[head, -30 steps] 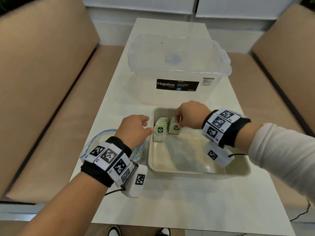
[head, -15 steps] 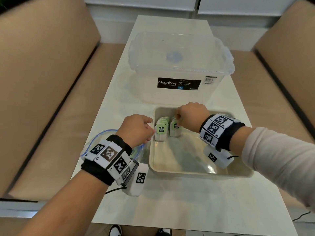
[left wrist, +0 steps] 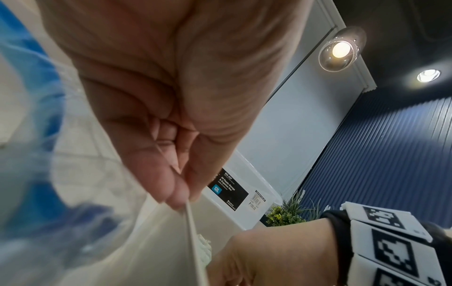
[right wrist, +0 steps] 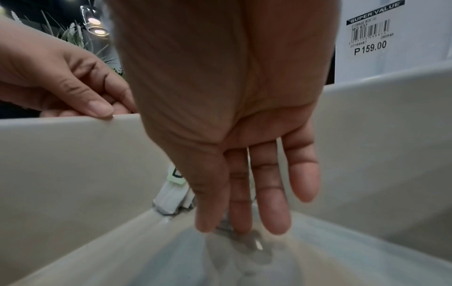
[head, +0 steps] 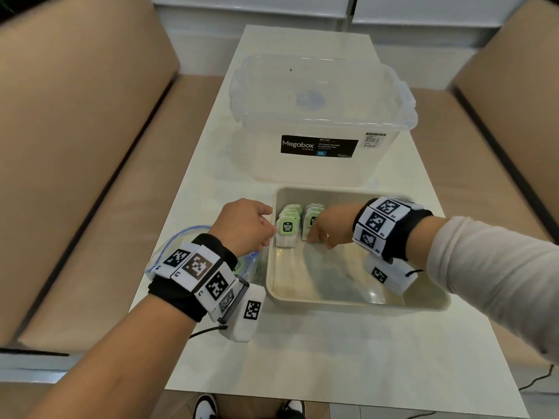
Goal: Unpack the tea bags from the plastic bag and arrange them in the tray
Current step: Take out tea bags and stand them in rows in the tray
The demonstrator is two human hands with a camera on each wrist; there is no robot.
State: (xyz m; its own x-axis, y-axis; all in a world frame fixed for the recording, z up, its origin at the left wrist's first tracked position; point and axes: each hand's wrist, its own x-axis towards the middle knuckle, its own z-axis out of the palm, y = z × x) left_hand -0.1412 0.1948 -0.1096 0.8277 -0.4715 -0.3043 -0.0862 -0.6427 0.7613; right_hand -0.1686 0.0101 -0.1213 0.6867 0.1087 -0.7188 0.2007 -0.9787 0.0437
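Observation:
The beige tray (head: 357,303) lies on the white table. Two short rows of tea bags with green tags stand upright in its far left corner, the left row (head: 289,229) and the right row (head: 311,216). My left hand (head: 257,226) pinches the tray's left rim (left wrist: 193,241) between thumb and fingers (left wrist: 176,197). My right hand (head: 317,234) is inside the tray, its straight fingers (right wrist: 269,193) pointing down against the front of the right row. The tea bags (right wrist: 171,191) show beside its thumb. The clear plastic bag (head: 169,252) with a blue seal lies under my left wrist.
A clear Megabox storage box (head: 317,122) stands just behind the tray. Tan benches (head: 90,176) run along both sides of the narrow table (head: 302,358). The near and right parts of the tray floor (head: 348,276) hold nothing.
My right hand, earlier curled over the top of the right row, has dropped in front of it with its fingers straightened. The left hand stays on the tray rim.

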